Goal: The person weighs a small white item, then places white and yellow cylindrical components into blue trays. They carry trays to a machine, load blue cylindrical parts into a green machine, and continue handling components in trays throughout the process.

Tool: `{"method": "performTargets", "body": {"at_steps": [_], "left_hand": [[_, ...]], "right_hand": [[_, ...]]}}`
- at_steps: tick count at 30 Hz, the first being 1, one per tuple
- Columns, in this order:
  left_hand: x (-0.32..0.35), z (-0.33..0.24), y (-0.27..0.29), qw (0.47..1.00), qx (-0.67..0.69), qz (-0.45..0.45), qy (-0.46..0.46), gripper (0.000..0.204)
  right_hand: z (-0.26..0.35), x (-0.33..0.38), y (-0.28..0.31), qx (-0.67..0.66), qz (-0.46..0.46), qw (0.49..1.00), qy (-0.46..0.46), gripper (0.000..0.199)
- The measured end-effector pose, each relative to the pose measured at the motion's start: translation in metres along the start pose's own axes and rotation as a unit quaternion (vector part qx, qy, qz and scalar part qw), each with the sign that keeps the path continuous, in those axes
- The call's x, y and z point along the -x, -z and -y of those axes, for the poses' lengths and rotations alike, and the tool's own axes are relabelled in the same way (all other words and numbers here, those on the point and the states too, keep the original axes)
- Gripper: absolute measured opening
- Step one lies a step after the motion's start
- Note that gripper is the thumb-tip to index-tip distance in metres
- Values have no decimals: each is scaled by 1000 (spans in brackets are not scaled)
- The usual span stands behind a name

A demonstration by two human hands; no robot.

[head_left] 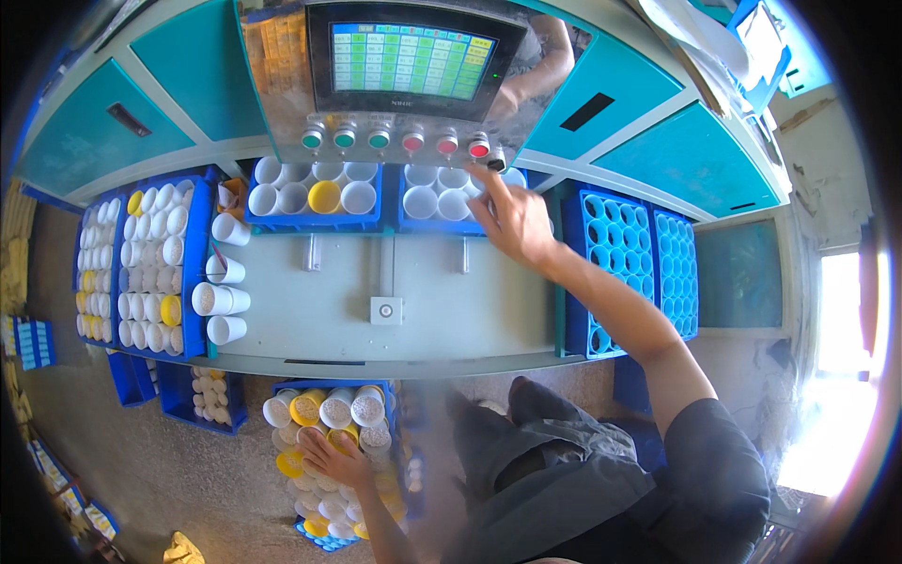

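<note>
My right hand (514, 218) reaches up to the control panel with a finger stretched toward the rightmost red button (479, 148) and the black knob (496, 164) beside it. Whether the fingertip touches either, I cannot tell. Nothing is held in this hand. Low in the view, my left hand (335, 461) lies with fingers spread over white and yellow cups (335, 408), some filled with pale granules, packed in a blue crate (393, 393). Above the row of green and red buttons, a screen (412, 61) shows a lit table of green and white cells.
Blue crates of white and yellow cups (150, 254) stand on the left. Loose white cups (222, 299) line the bench (451, 320). Crates with round blue slots (617, 258) sit at the right. A small square fixture (386, 310) is mid-bench. More crates (202, 399) are below left.
</note>
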State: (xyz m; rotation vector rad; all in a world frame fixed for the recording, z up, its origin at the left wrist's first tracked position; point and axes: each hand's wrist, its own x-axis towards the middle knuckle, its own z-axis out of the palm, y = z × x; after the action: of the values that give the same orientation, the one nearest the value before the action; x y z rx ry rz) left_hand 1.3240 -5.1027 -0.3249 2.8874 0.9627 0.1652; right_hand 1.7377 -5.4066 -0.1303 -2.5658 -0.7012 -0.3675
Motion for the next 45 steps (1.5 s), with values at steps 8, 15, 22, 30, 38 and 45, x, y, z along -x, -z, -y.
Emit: {"method": "performTargets", "body": {"at_steps": [8, 15, 22, 30, 38, 45], "left_hand": [[0, 0, 1, 1000, 7, 8, -13, 58], [-1, -3, 2, 1000, 1, 5, -10, 60], [-1, -5, 4, 1000, 16, 22, -3, 63], [-3, -5, 7, 998, 49, -3, -34, 60], [-3, -7, 13, 996, 82, -9, -33, 60], [-2, -6, 13, 998, 61, 6, -21, 62]], "right_hand": [[-111, 194, 9, 197, 22, 964, -179, 55], [-150, 309, 5, 252, 96, 875, -401, 77], [-154, 327, -16, 262, 34, 895, -359, 67], [-157, 329, -17, 254, 5, 904, -343, 61], [-155, 329, -17, 255, -4, 904, -344, 58], [-156, 328, -16, 232, 16, 897, -376, 57]]}}
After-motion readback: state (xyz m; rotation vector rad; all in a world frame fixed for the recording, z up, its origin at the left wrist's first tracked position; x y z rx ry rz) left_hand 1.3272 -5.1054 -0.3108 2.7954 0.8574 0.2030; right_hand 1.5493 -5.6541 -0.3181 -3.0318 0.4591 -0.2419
